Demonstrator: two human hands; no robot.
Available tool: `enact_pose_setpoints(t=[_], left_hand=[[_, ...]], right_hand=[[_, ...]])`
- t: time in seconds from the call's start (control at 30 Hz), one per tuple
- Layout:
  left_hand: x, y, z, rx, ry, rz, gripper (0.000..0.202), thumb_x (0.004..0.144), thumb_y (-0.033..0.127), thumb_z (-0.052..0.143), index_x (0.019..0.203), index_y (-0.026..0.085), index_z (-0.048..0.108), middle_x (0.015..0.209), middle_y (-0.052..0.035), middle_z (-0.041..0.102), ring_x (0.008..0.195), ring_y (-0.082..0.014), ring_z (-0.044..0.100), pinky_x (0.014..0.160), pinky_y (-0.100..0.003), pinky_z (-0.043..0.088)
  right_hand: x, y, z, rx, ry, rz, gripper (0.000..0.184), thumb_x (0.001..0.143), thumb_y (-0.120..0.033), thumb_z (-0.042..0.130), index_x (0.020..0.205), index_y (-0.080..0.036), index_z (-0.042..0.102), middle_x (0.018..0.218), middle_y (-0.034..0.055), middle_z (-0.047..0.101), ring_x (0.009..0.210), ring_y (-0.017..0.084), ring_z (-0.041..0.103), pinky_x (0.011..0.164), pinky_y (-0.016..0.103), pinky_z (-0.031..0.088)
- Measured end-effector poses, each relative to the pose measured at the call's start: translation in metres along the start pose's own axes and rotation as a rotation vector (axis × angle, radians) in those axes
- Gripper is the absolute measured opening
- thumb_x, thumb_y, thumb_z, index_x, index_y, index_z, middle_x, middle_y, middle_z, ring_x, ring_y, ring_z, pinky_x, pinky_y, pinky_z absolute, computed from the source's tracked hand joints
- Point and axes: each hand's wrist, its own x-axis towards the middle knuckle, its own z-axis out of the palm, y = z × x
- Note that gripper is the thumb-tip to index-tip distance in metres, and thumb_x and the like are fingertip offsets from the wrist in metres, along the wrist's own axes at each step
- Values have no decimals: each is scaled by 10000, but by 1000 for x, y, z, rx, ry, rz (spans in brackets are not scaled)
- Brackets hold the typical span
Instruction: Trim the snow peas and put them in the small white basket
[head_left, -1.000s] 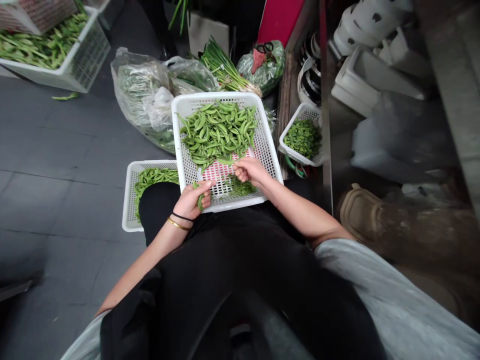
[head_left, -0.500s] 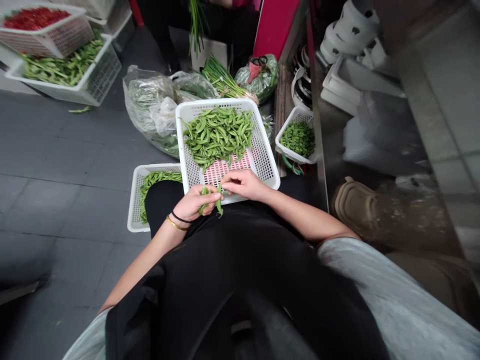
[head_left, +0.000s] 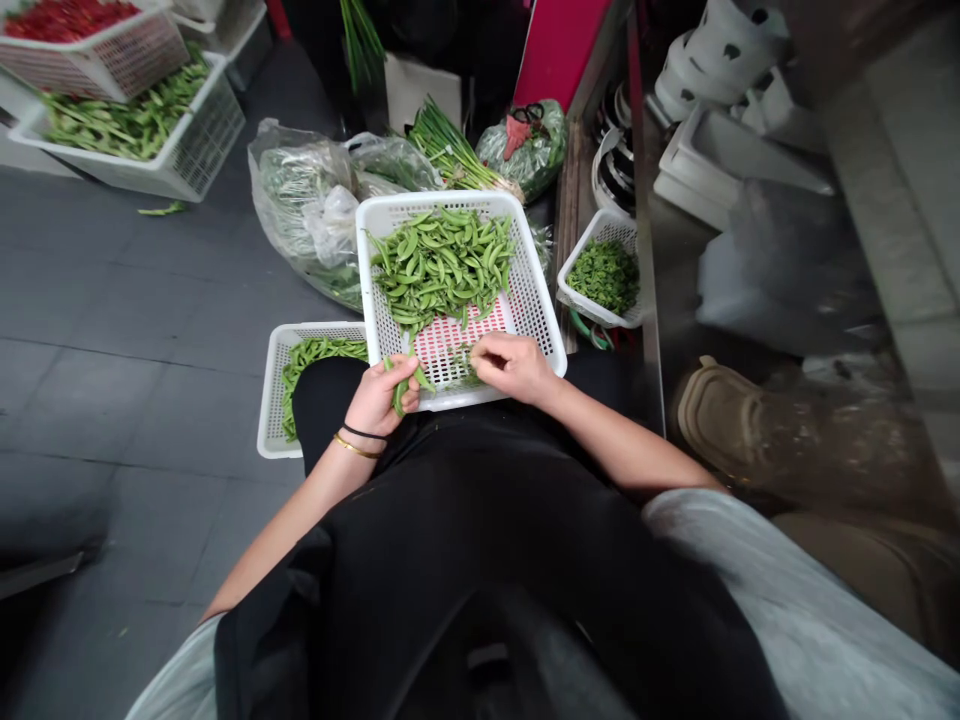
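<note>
A white perforated basket [head_left: 541,316] rests on my lap, with a heap of green pea pods [head_left: 442,262] in its far half. My left hand [head_left: 382,395] is closed around a few pea pods [head_left: 403,385] at the basket's near left edge. My right hand [head_left: 511,365] is inside the basket at its near edge, fingers pinched over a small heap of green trimmings [head_left: 465,362]. What the fingers hold is too small to make out.
A second white basket [head_left: 271,390] with pods lies on the floor by my left knee. A small basket of green scraps [head_left: 606,272] stands to the right. Plastic bags of vegetables [head_left: 304,200], spring onions [head_left: 446,145] and baskets of beans [head_left: 127,125] and red chillies [head_left: 67,20] lie beyond.
My hands were together at the basket's near edge; now they are apart, the right one moved into the basket over the trimmings, the left still gripping pods.
</note>
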Motion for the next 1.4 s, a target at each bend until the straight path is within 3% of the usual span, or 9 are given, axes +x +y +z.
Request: enact_pose_setpoints(t=[0.13,0.37,0.6,0.7,0.8,0.9,1.03,1.27,1.4], left_hand=[[-5,4,2,135,-140,-68,222,652,243,763,691,119,583,407,35,488,295,-54,374,316,-176,273],[-6,-1,5,131,-243,-105,211,675,271,738,675,113,597,373,37,456,284,-56,358,308,-172,262],[-2,-9,13,8,-165,-17,222,678,275,731,688,137,557,418,39,495,293,-53,356,309,-167,260],[1,-12,15,-21,-75,80,251,673,274,735,677,155,514,435,43,517,295,-56,368,308,-168,260],[0,-13,13,52,-1,145,258,666,271,749,701,154,521,433,50,519,296,-55,373,310,-173,275],[-4,-13,10,181,33,207,260,668,285,757,721,142,545,438,48,527,301,-50,381,316,-172,282],[-6,-14,9,341,-15,248,251,676,293,757,703,122,575,449,33,535,321,-44,406,324,-163,283],[-1,-15,9,-42,-78,36,285,643,296,759,693,156,515,453,49,533,301,-49,368,312,-171,279],[1,-5,3,-37,52,178,287,647,274,754,683,151,497,527,19,599,328,-45,397,325,-167,290]], right_hand=[[9,4,-5,253,-49,8,180,826,-307,555,885,-149,618,768,15,613,659,96,515,653,221,400],[20,-2,9,392,-88,-27,149,811,-296,582,794,-148,601,728,3,616,646,88,531,637,215,428],[16,1,28,787,-39,261,190,810,-343,570,803,-153,562,625,-17,616,558,98,590,575,238,502],[14,3,32,842,54,308,193,786,-344,594,793,-161,532,605,-28,604,532,93,586,558,236,509],[14,11,28,856,3,341,250,784,-395,596,861,-161,549,596,-37,588,526,97,582,527,228,497],[17,16,21,788,-71,336,314,758,-418,631,923,-154,588,634,-30,596,555,96,573,520,214,469],[23,9,20,607,-135,175,221,792,-361,605,808,-142,629,620,-24,588,564,89,535,553,208,428],[12,-5,22,-34,23,-52,288,895,-314,450,713,-150,601,695,39,613,657,120,531,641,235,389],[1,4,-8,63,117,-12,295,903,-324,450,704,-161,594,685,25,616,635,109,539,644,227,407]])
